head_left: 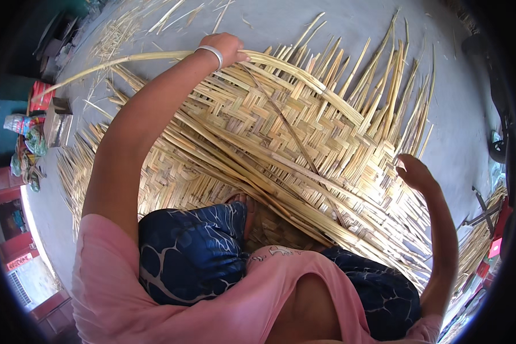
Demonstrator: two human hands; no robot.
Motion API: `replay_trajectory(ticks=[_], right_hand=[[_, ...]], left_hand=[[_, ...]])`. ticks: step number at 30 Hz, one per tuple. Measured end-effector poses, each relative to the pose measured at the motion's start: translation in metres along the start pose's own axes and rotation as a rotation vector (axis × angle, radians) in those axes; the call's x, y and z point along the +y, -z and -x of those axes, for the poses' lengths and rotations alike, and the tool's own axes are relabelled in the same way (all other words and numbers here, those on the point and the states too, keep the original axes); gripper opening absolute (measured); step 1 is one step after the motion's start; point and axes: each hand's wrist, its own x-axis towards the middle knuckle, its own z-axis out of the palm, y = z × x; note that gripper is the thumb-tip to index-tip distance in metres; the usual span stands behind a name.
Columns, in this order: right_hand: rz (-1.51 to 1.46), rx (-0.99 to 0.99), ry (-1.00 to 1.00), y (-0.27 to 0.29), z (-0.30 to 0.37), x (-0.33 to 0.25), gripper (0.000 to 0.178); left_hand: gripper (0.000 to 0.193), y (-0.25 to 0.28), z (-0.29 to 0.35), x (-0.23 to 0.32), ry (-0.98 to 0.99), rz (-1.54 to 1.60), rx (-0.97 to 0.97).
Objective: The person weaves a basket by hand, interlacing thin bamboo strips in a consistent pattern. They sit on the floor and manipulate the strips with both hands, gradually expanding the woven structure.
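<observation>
We clasp a strip (149, 55) in our left hand (225, 49), right hand (417, 173) half-curled, hold unclear, the mat's middle (321, 135) seemingly woven, far ends (391, 106) loose.

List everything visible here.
woven mat: one, yellow, centre
loose strips: many, yellow-brown, across mat
long strip: one, pale yellow, upper left
thin stick: one, brown, across mat
floor: one, grey, around the mat
straw scraps: many, pale, upper left
packaging: several pieces, red, green, left edge
strip pile: one, yellowish, right edge
bangle: one, silvery, upper centre
legwear: blue patterned, lower centre
shirt: one, pink, bottom
left hand: one, bare, top, gripping long strip
right hand: one, bare, mat's right side
</observation>
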Motion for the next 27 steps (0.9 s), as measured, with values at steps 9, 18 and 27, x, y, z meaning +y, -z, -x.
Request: replay_trajectory(ticks=[9, 18, 27], right_hand=[[0.102, 0.496, 0.74, 0.118, -0.046, -0.227, 0.04], [-0.317, 0.512, 0.643, 0.102, -0.088, -0.322, 0.025], [-0.323, 0.431, 0.712, 0.09, -0.093, -0.32, 0.024]], left_hand=[[0.017, 0.033, 0.074, 0.018, -0.204, 0.15, -0.002], [0.01, 0.049, 0.103, 0.04, -0.362, -0.095, 0.341], [0.011, 0.04, 0.11, 0.038, -0.374, -0.028, 0.313]])
